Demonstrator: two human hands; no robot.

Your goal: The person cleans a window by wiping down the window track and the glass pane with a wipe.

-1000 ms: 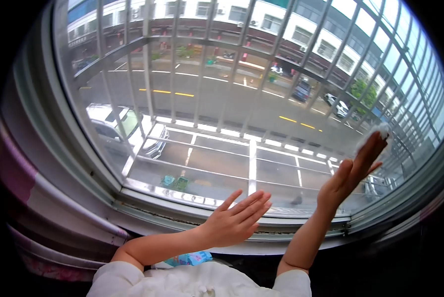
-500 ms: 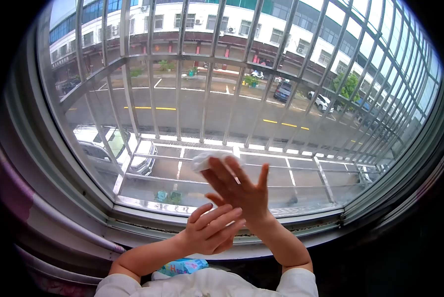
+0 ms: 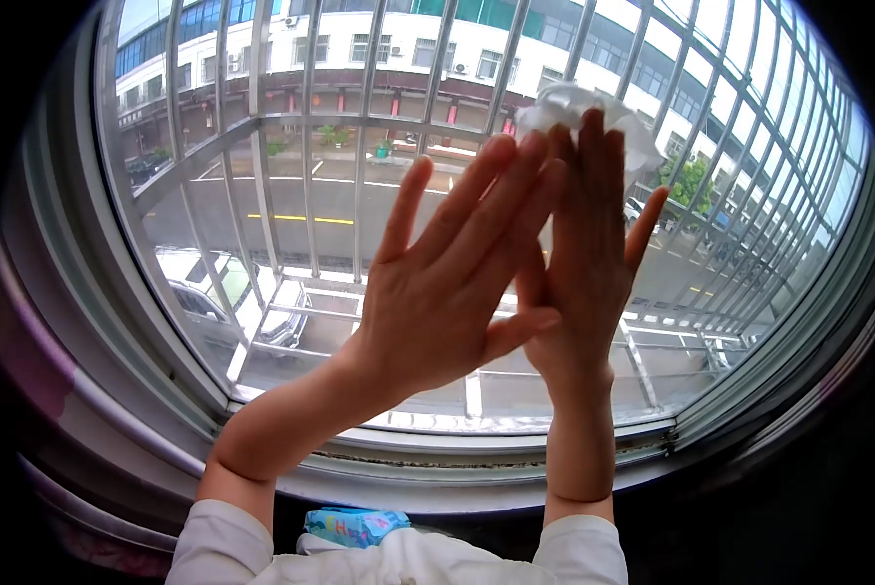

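My right hand [image 3: 582, 253] lies stretched out, its fingertips over a crumpled white wipe [image 3: 637, 138] that is pressed against the window glass [image 3: 311, 375]. Most of the wipe shows above and to the right of the fingers. My left hand [image 3: 442, 273] is raised beside it, fingers extended and partly spread, holding nothing. Its fingertips overlap the right hand in view; whether they touch it or the glass I cannot tell. Low in front of my white shirt is a blue printed soft pack [image 3: 354, 526].
Metal security bars [image 3: 262, 156] stand outside the glass. The window frame [image 3: 515, 448] and sill run along the bottom. To the left hangs a pale curtain [image 3: 116, 424]. Beyond are a street, a parked white car [image 3: 286, 312] and a long white building [image 3: 335, 44].
Both hands have risen from low on the window. The right hand and the wipe have moved up and to the right; the left hand's fingers have straightened and spread.
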